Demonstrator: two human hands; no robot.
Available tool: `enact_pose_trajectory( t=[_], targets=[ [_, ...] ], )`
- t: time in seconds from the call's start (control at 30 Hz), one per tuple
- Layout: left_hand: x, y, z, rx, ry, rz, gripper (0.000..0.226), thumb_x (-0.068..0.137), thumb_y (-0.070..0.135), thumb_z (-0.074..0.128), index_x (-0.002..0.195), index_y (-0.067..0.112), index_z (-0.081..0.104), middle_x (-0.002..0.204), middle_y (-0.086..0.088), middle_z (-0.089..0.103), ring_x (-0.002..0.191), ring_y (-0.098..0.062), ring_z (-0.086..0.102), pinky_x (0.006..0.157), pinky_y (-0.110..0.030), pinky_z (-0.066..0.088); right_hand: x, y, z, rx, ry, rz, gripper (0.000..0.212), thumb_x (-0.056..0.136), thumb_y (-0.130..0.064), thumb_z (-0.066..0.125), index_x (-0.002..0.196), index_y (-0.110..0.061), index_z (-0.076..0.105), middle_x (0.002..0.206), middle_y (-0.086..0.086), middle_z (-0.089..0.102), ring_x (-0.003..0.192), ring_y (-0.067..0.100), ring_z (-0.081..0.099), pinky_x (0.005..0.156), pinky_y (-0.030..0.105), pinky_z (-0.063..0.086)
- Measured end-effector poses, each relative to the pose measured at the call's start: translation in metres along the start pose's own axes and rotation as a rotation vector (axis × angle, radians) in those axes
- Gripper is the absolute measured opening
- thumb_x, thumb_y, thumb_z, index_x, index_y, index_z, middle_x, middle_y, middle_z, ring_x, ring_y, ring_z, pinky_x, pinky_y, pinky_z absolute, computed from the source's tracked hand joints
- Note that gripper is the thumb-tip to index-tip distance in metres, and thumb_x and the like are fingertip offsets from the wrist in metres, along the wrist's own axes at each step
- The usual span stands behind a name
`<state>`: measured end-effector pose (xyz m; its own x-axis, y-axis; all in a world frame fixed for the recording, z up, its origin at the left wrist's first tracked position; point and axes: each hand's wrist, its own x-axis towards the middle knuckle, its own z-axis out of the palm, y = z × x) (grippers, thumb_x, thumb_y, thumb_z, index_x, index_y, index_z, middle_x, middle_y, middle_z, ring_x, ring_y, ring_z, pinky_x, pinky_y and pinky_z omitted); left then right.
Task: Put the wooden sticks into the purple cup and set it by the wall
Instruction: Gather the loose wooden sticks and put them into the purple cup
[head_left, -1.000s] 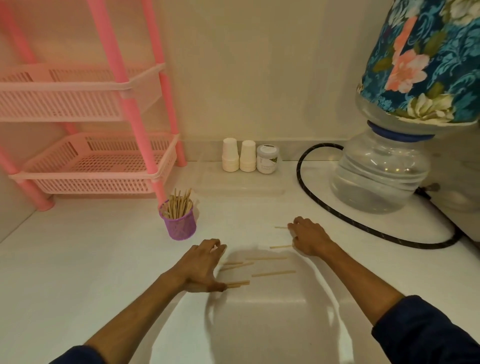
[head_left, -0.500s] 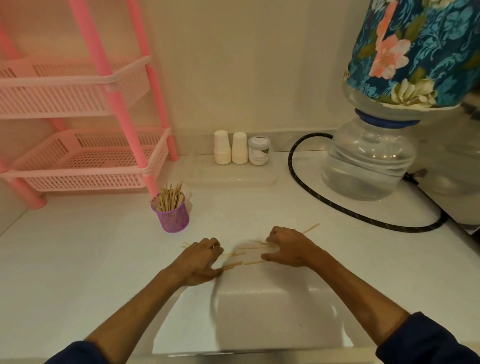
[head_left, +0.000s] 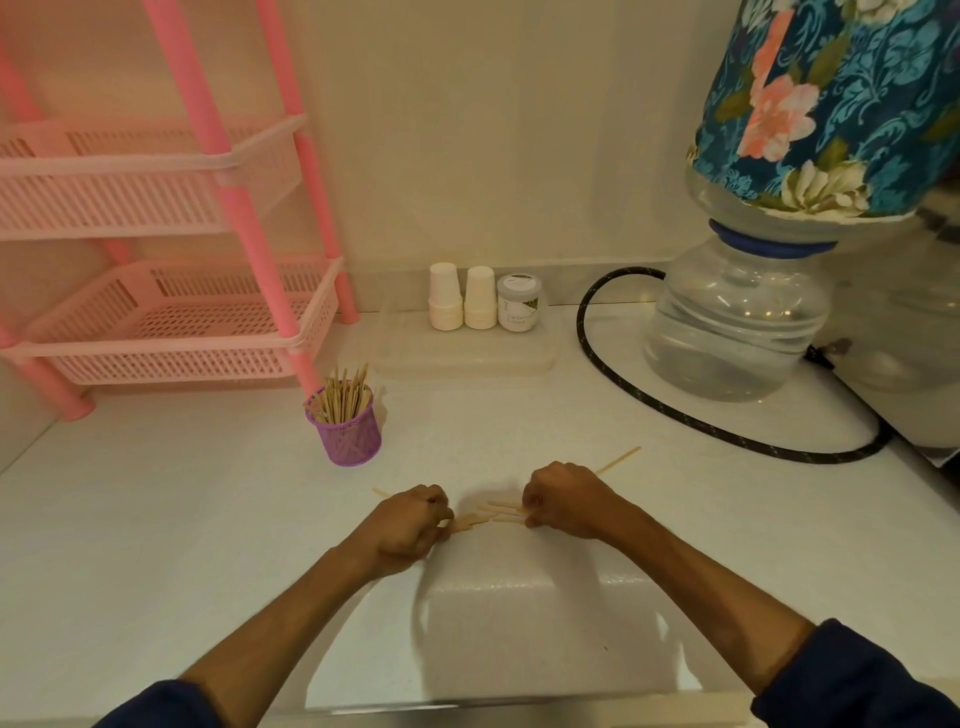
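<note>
Both hands (head_left: 410, 525) (head_left: 563, 501) closer together than before, sticks (head_left: 488, 514) bunched between

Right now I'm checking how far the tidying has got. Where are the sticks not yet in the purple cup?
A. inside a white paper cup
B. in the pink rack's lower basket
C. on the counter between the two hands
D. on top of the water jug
C: the loose sticks lie on the counter between the left hand and right hand, apart from the purple cup.

Both forearms reaching forward over the counter, left hand (head_left: 410, 525) and right hand (head_left: 566, 501) knuckles-up, fingers curled inward toward each other, pinching wooden sticks (head_left: 488, 514), dark sleeves pushed back
</note>
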<state>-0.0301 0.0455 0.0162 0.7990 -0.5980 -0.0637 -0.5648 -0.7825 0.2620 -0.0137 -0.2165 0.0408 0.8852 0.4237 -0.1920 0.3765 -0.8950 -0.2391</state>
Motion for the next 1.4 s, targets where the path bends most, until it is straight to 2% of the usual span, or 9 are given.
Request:
enact_pose_trajectory(
  t=[0.23, 0.47, 0.6, 0.73, 0.93, 1.07, 1.23, 1.33, 1.4],
  targets=[
    [0.001, 0.002, 0.004, 0.036, 0.055, 0.053, 0.023, 0.093, 0.018, 0.041, 0.098, 0.011, 0.062, 0.099, -0.006, 0.058, 0.088, -0.021, 0.053, 0.075, -0.039, 0.048, -0.002, -0.004, -0.001, -0.001, -0.027, -0.011, 0.010, 0.087, -0.021, 0.065, 0.087, -0.022, 0.075, 0.093, 0.001, 0.068, 0.082, 0.019, 0.063, 0.071, 0.030, 0.050],
    [0.005, 0.004, 0.013, 0.152, 0.122, 0.108, 0.013, 0.083, 0.010, 0.048, 0.083, 0.006, 0.060, 0.082, -0.011, 0.060, 0.068, -0.027, 0.056, 0.053, -0.036, 0.050, -0.001, -0.010, 0.000, -0.110, -0.048, -0.025, 0.011, 0.086, -0.019, 0.062, 0.093, -0.013, 0.069, 0.097, 0.007, 0.067, 0.082, 0.024, 0.061, 0.068, 0.029, 0.042],
    [0.010, 0.009, 0.009, 0.153, 0.106, 0.091, 0.008, 0.080, 0.006, 0.053, 0.076, 0.005, 0.059, 0.076, -0.012, 0.059, 0.064, -0.027, 0.055, 0.052, -0.034, 0.043, 0.001, -0.015, 0.003, -0.164, -0.053, -0.013, 0.016, 0.087, -0.015, 0.061, 0.099, -0.007, 0.067, 0.102, 0.012, 0.065, 0.078, 0.023, 0.053, 0.069, 0.030, 0.042],
    [0.014, 0.016, 0.007, 0.177, 0.107, 0.073, 0.011, 0.074, 0.001, 0.061, 0.065, 0.006, 0.059, 0.068, -0.011, 0.058, 0.056, -0.027, 0.054, 0.048, -0.030, 0.037, 0.002, -0.014, 0.000, -0.088, -0.061, 0.024, 0.018, 0.090, -0.010, 0.056, 0.105, -0.007, 0.066, 0.106, 0.015, 0.061, 0.092, 0.029, 0.060, 0.077, 0.035, 0.050],
    [0.020, 0.017, 0.005, 0.255, 0.097, 0.049, 0.015, 0.058, 0.004, 0.066, 0.061, 0.012, 0.054, 0.062, -0.004, 0.056, 0.049, -0.022, 0.051, 0.043, -0.025, 0.035, 0.006, -0.013, -0.005, 0.005, -0.171, 0.052, 0.018, 0.087, -0.015, 0.064, 0.103, -0.005, 0.066, 0.112, 0.015, 0.061, 0.093, 0.028, 0.061, 0.079, 0.036, 0.052],
    [0.019, 0.017, 0.006, 0.337, 0.094, 0.034, 0.021, 0.058, 0.002, 0.068, 0.067, 0.015, 0.055, 0.064, -0.001, 0.057, 0.054, -0.019, 0.051, 0.046, -0.027, 0.037, 0.006, -0.018, -0.001, -0.033, -0.164, 0.047, 0.018, 0.088, -0.013, 0.063, 0.103, -0.004, 0.062, 0.113, 0.016, 0.057, 0.085, 0.023, 0.050, 0.073, 0.032, 0.044],
    [0.018, 0.018, -0.004, 0.291, 0.148, 0.000, 0.022, 0.071, -0.002, 0.059, 0.082, 0.013, 0.048, 0.062, -0.006, 0.053, 0.060, -0.024, 0.043, 0.052, -0.034, 0.034, 0.004, -0.013, -0.004, 0.035, -0.154, 0.011, 0.019, 0.087, -0.011, 0.063, 0.106, -0.010, 0.064, 0.110, 0.010, 0.059, 0.086, 0.020, 0.050, 0.074, 0.031, 0.044],
    [0.019, 0.011, -0.004, 0.231, 0.190, 0.010, 0.014, 0.086, 0.009, 0.052, 0.099, 0.014, 0.052, 0.077, -0.008, 0.058, 0.071, -0.025, 0.047, 0.061, -0.037, 0.040, 0.003, -0.004, -0.008, 0.076, -0.132, 0.004, 0.015, 0.085, -0.007, 0.058, 0.076, -0.017, 0.064, 0.078, 0.003, 0.058, 0.073, 0.019, 0.048, 0.060, 0.027, 0.037],
    [0.020, 0.007, -0.007, 0.211, 0.196, 0.021, 0.017, 0.089, 0.011, 0.047, 0.101, 0.014, 0.058, 0.080, -0.007, 0.062, 0.077, -0.026, 0.050, 0.063, -0.039, 0.042, 0.002, 0.002, -0.010, 0.098, -0.099, 0.019, 0.013, 0.083, -0.006, 0.056, 0.072, -0.008, 0.062, 0.070, 0.005, 0.055, 0.067, 0.019, 0.047, 0.056, 0.030, 0.032]
  ],
)
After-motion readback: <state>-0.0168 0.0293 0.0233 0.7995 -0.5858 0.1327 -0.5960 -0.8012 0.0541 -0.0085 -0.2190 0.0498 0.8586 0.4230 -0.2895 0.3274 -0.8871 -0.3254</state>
